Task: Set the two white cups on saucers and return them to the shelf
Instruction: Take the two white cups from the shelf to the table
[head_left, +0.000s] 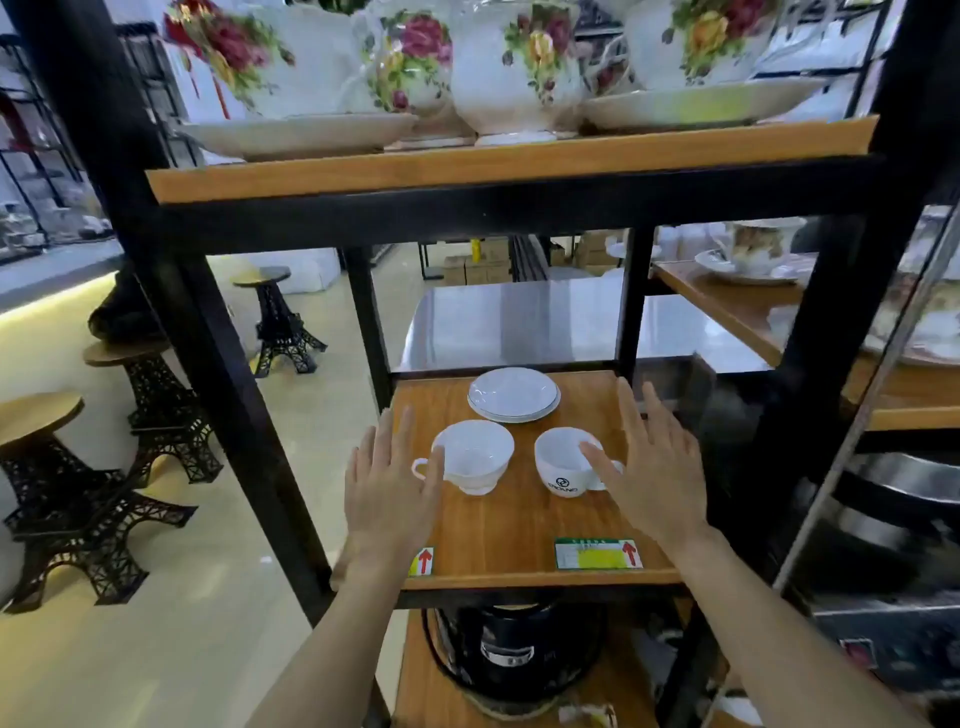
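— How are the two cups likely to handle?

— Both are judged to be light, stiff and breakable, with a glazed surface that may slip in a loose grip. The left cup is footed, with its handle turned toward the left hand. The right cup carries a dark logo, and its handle is partly hidden behind the right hand.

— Where should they be taken?

— The handle, or the bowl pinched across the rim, would be advised. The saucers are stacked at the back of the wooden shelf, so the stack would have to be separated, ideally by its thin edge.

— Where do the cups sit relative to the fingers?

— Both cups stand side by side in the middle of the shelf, just in front of the saucers and apart from them. The left hand is spread wide, palm down, beside the left cup; one fingertip overlaps the handle, though contact cannot be confirmed. The right hand is likewise flat and spread, its thumb lying across the rim of the right cup. Nothing is gripped by either hand.

— And the task?

— It is judged barely begun: no cup is on a saucer yet.
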